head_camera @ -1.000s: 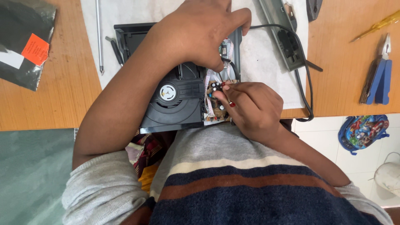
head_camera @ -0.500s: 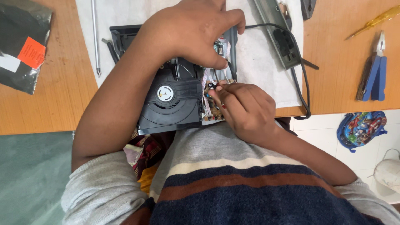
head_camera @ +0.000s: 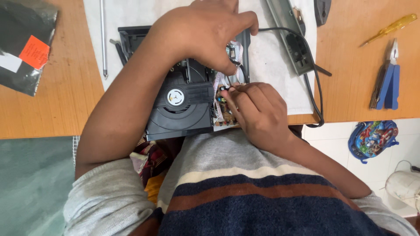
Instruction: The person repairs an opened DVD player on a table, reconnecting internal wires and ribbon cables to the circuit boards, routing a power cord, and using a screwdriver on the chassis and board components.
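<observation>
A black disc drive (head_camera: pixel 179 109) with a round hub lies at the near edge of the wooden table, on a white cloth (head_camera: pixel 280 65). My left hand (head_camera: pixel 201 30) reaches across its top and grips its far right side, fingers curled over the edge. My right hand (head_camera: pixel 258 111) rests at the drive's right side on a brown circuit board (head_camera: pixel 221 116). Its thumb and fingers pinch a small dark part (head_camera: pixel 224 88) beside the white ribbon cables (head_camera: pixel 218 81). What exactly sits between the fingers is hidden.
A grey casing piece (head_camera: pixel 291 35) and a black cable (head_camera: pixel 315 87) lie to the right. Blue-handled pliers (head_camera: pixel 387 81) and a yellow screwdriver (head_camera: pixel 389 28) are further right. On the left are a metal rod (head_camera: pixel 103 39) and a dark bag (head_camera: pixel 26 48). A backpack (head_camera: pixel 372 137) is on the floor.
Both hands stay on the drive. My right fingers have crept slightly up the circuit board towards the ribbon cables, and the view has shifted a little.
</observation>
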`<state>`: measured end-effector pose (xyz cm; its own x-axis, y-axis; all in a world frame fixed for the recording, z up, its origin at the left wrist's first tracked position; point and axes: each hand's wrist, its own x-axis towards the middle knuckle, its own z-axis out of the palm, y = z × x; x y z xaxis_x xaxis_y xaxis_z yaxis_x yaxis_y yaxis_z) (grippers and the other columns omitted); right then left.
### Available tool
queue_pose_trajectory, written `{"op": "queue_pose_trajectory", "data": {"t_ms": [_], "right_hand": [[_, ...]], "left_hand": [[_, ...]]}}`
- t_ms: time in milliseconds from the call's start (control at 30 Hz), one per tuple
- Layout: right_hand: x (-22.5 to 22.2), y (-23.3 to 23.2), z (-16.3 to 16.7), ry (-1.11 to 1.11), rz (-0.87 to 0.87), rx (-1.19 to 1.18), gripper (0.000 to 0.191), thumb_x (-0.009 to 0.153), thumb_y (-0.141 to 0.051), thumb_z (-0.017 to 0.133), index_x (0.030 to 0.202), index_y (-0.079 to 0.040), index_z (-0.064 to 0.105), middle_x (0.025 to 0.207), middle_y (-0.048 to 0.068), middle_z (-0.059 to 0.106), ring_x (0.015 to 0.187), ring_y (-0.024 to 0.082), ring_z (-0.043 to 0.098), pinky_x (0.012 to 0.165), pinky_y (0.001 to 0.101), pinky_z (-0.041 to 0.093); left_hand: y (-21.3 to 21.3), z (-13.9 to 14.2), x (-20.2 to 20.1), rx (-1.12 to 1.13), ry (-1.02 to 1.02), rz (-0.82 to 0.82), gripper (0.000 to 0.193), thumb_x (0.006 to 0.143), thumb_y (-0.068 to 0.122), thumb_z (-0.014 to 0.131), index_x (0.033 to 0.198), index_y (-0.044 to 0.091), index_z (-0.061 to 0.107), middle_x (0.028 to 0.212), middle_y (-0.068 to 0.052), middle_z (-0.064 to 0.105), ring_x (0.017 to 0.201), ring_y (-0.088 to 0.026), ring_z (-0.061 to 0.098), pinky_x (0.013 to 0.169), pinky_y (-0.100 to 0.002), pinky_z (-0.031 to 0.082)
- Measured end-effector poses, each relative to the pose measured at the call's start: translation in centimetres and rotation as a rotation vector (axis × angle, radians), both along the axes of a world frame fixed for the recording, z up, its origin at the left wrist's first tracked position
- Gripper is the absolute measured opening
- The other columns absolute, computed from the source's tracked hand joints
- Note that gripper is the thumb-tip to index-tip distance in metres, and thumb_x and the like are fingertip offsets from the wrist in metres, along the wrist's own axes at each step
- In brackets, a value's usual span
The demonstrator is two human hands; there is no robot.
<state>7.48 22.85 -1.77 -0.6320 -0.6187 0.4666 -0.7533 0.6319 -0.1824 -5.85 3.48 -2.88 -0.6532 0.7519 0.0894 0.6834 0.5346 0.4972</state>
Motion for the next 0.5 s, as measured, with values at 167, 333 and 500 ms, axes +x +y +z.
{"op": "queue_pose_trajectory", "data": {"t_ms": [167, 333, 500], "right_hand": [[-0.1, 0.1, -0.9, -0.078, -0.053, 0.032, 0.017, 0.1, -0.011, 0.078, 0.105, -0.001, 0.065, 0.096, 0.011, 0.059, 0.092, 0.03, 0.053, 0.083, 0.0428, 0.041], [0.2, 0.5, -1.2, -0.158, -0.088, 0.141, 0.023, 0.101, -0.018, 0.074, 0.105, -0.003, 0.057, 0.1, 0.011, 0.057, 0.095, 0.03, 0.051, 0.087, 0.0463, 0.035], [0.7, 0.5, -0.9, -0.268, -0.076, 0.152, 0.022, 0.101, -0.014, 0.069, 0.11, 0.0, 0.054, 0.107, 0.013, 0.056, 0.097, 0.03, 0.05, 0.087, 0.0466, 0.033]], "left_hand": [[0.3, -0.1, 0.8, -0.028, 0.032, 0.078, 0.082, 0.053, 0.026, 0.093, 0.127, 0.016, 0.059, 0.12, -0.021, 0.056, 0.115, -0.042, 0.056, 0.081, -0.052, 0.049], [1.0, 0.0, 1.2, -0.102, 0.001, 0.15, 0.08, 0.051, 0.025, 0.092, 0.122, 0.016, 0.058, 0.118, -0.02, 0.056, 0.107, -0.042, 0.06, 0.078, -0.053, 0.048], [1.1, -0.2, 1.0, -0.049, 0.02, 0.127, 0.076, 0.051, 0.022, 0.091, 0.12, 0.014, 0.06, 0.11, -0.021, 0.06, 0.099, -0.041, 0.063, 0.072, -0.051, 0.05]]}}
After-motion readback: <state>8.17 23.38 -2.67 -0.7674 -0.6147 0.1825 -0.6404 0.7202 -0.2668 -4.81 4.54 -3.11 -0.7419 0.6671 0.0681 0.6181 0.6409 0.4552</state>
